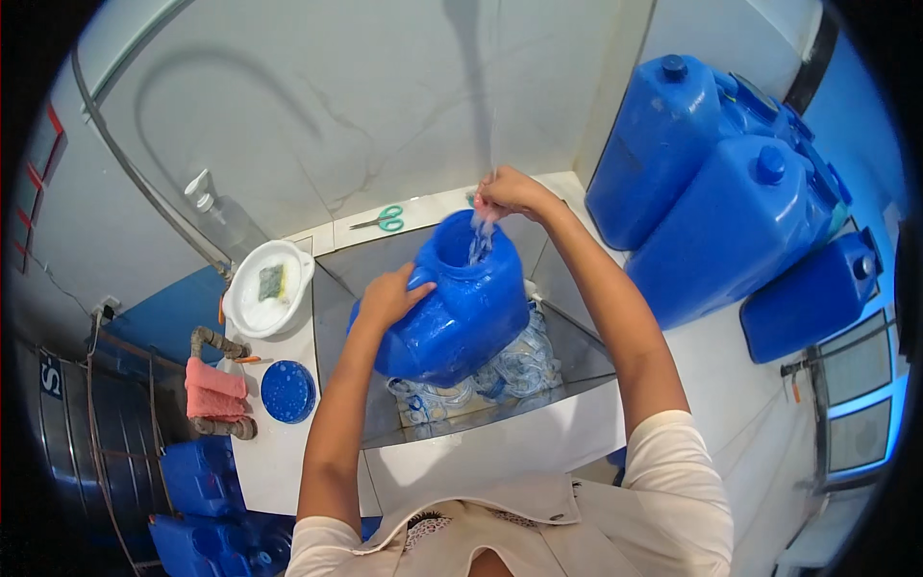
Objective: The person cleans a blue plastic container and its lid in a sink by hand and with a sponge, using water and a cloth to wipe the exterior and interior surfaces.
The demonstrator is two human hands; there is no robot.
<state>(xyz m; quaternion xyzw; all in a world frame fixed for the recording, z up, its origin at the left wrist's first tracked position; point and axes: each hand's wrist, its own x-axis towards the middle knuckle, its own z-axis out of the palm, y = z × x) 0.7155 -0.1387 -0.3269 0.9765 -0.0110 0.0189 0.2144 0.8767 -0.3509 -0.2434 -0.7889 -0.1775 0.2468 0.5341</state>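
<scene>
A blue plastic water jug (461, 317) is tilted over the tiled sink basin, its wide mouth facing up. My left hand (393, 297) grips the jug's handle beside the mouth. Above the mouth, my right hand (510, 195) is in a stream of falling water, fingers bent together; a bit of pink shows at the fingertips, and I cannot tell whether something is held. Water runs from that hand into the jug. Beneath the jug, a heap of clear and blue plastic material (515, 364) lies in the basin.
Green-handled scissors (389, 218) lie on the back ledge. Along the left counter are a white basin (249, 317) with suds and a sponge (272, 282), a pump bottle (231, 223), a round blue lid (288, 391) and a pink cloth (215, 389) on pipes. Several blue jugs (721, 238) stand at right.
</scene>
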